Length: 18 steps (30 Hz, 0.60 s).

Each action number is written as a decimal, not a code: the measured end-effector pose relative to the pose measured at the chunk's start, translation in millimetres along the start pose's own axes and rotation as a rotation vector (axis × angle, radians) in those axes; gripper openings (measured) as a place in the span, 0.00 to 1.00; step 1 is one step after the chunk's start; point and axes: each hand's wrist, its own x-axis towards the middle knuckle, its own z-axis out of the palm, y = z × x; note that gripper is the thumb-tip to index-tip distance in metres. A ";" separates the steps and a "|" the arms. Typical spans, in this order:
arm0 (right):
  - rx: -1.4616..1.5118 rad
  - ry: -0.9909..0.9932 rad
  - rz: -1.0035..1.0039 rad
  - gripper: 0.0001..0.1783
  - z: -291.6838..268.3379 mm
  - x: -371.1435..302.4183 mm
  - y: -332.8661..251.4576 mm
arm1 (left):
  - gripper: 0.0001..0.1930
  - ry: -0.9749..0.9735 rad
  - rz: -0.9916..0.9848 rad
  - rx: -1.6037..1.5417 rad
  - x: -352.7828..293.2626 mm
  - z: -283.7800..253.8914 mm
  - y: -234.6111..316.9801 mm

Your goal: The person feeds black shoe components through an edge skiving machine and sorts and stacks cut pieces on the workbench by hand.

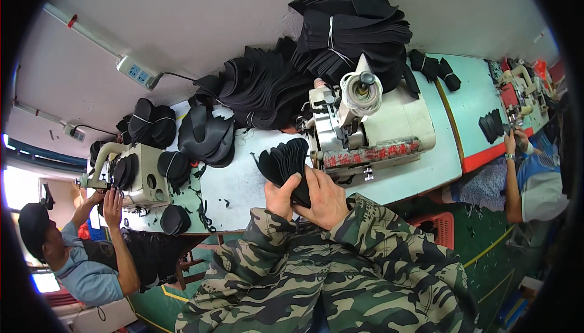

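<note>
Between my two hands I grip a stack of black fabric pieces, its layers fanned out at the top. My left hand closes on the stack's left side, thumb lying across the front. On the other side my right hand wraps the lower right edge, its fingers close to the left. The stack is held above the white table, just left of a machine with a metal head and a thread cone. The lower end of the stack is partly hidden by my fingers.
Tall bundles of black pieces are piled behind the machine, with more cut pieces to the left. One person works at a sewing machine on the left, another at the far right. A red basket stands below the table.
</note>
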 end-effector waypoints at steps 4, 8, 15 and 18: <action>0.120 -0.165 0.030 0.47 12.1 0.1 28.4 | 0.21 0.016 0.118 0.214 9.1 0.1 -16.0; 0.958 -0.218 0.140 0.33 -18.3 13.6 55.3 | 0.36 -0.399 -0.332 0.111 -1.8 -32.3 -5.4; 1.764 -1.032 0.716 0.23 -35.5 8.2 85.4 | 0.51 -0.451 -0.105 -0.172 14.1 44.1 23.8; 1.770 -1.027 0.679 0.23 -56.3 5.4 84.0 | 0.49 -0.495 -0.138 -0.177 26.2 34.8 13.4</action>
